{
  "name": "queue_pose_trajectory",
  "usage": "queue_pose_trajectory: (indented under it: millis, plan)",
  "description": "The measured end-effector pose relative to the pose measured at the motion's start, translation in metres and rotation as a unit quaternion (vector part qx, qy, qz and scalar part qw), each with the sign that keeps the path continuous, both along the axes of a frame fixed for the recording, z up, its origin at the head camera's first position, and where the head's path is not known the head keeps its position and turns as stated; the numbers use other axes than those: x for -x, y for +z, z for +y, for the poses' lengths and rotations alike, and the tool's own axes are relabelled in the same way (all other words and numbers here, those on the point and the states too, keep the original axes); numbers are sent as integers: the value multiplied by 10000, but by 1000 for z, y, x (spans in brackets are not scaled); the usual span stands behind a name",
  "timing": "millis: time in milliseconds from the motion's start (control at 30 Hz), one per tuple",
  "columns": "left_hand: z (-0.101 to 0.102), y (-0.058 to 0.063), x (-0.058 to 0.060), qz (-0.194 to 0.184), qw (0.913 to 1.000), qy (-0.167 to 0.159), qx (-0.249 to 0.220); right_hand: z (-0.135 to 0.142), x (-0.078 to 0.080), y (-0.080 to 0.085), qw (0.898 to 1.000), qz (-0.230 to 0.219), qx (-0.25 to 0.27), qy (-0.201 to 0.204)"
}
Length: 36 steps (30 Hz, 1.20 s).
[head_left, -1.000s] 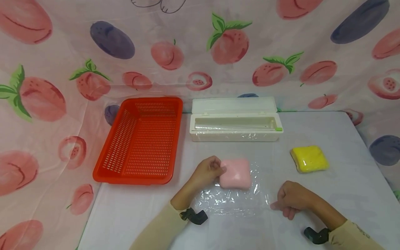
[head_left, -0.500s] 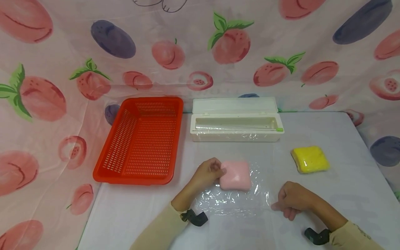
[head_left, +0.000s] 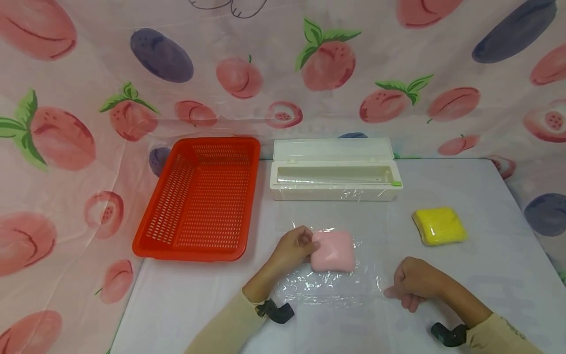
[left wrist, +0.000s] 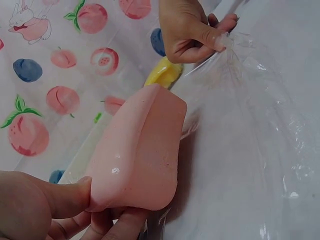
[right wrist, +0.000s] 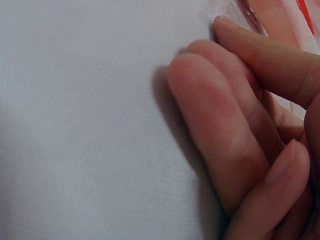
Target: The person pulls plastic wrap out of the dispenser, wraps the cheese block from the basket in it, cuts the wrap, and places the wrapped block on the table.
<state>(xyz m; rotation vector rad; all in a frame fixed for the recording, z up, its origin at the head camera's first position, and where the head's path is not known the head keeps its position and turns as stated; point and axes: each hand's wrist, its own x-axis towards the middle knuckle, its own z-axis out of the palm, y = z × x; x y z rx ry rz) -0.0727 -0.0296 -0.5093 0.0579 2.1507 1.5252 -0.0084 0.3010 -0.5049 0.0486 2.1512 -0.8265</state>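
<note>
A pink rounded, square block (head_left: 333, 251) is pinched at its left edge between the thumb and fingers of my left hand (head_left: 292, 247). In the left wrist view the pink block (left wrist: 140, 150) is tilted above a sheet of clear cling film (head_left: 327, 290) that lies on the white table. My right hand (head_left: 413, 282) pinches the right edge of that film, which puckers at the thumb in the left wrist view (left wrist: 200, 37). Curled fingers (right wrist: 215, 105) fill much of the right wrist view.
A white cling film box (head_left: 336, 193) with its lid raised stands at the back; the film reaches forward from it. A red perforated basket (head_left: 240, 236) is at the left. Behind my right hand lies a yellow block (head_left: 439, 226) with a shiny wrapping.
My left hand and the pink block have shifted slightly toward me. My right hand has stayed in place at the film's edge.
</note>
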Motion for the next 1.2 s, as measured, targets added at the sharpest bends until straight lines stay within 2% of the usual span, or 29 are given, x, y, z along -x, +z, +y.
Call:
queue_pose_trajectory:
  millis: [267,467,733,933,1067,1200]
  plan:
    - [1,-2,-3,164,9998,-68,-14,-4,0,5,9994,-84,-288,-146]
    - [1,-1,-4,381,9985,-113,369,-5,0,5,9993,-81,-312,-173]
    - [4,1,-7,609,9944,48,861,-4,0,3,9995,17,-285,-120]
    - [4,5,-11,1001,9870,75,1255,-5,0,3,9995,6,-315,-96]
    - [4,7,-15,1309,9806,-45,1459,-5,0,4,9995,11,-306,-97]
    - [5,6,-16,1449,9787,-163,1443,-5,0,5,9996,45,-277,-87]
